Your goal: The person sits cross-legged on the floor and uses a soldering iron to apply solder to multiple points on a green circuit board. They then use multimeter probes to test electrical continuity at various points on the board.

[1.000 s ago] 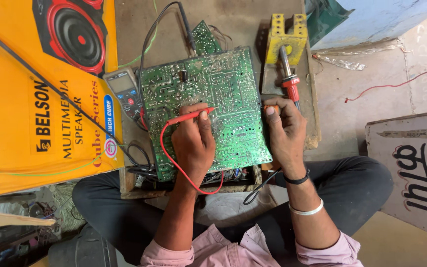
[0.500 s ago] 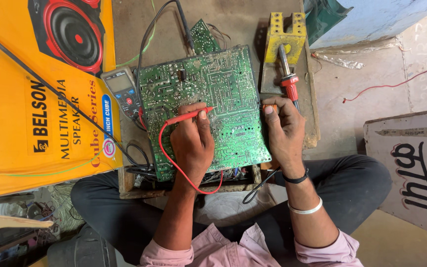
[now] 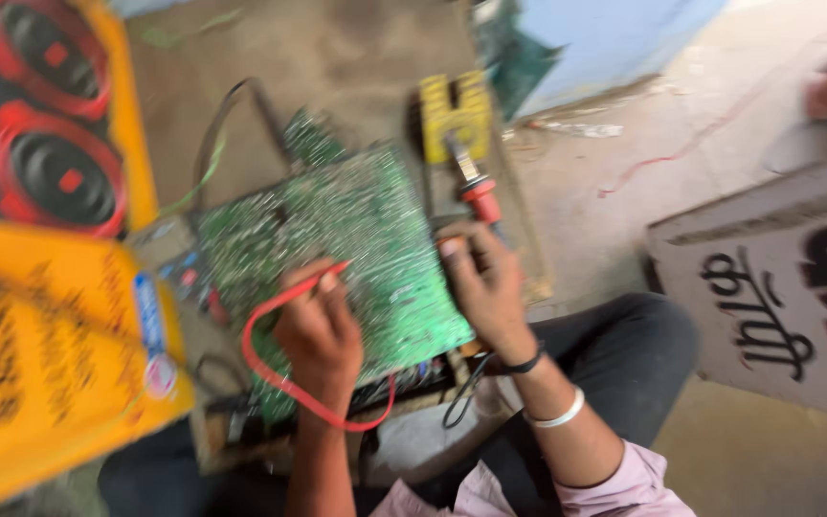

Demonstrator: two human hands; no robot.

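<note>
Camera view has swung and tilted since half a second ago, now motion-blurred; the hands have stayed on the board. Left hand (image 3: pixel 318 330) pinches a red test probe (image 3: pixel 323 277), tip down on the green circuit board (image 3: pixel 337 239), its red lead (image 3: pixel 279 383) looping down past the wrist. Right hand (image 3: pixel 485 287) rests curled at the board's right edge; too blurred to tell whether it grips anything. Just above the right hand: red-handled soldering iron (image 3: pixel 476 187), sitting in a yellow stand (image 3: pixel 454 110). Left of the left hand: blurred multimeter (image 3: pixel 179 273), then an orange speaker box (image 3: pixel 40 239). Right of the right hand: dark-trousered knee (image 3: pixel 643 335), and further off a grey painted board (image 3: pixel 777 297).
</note>
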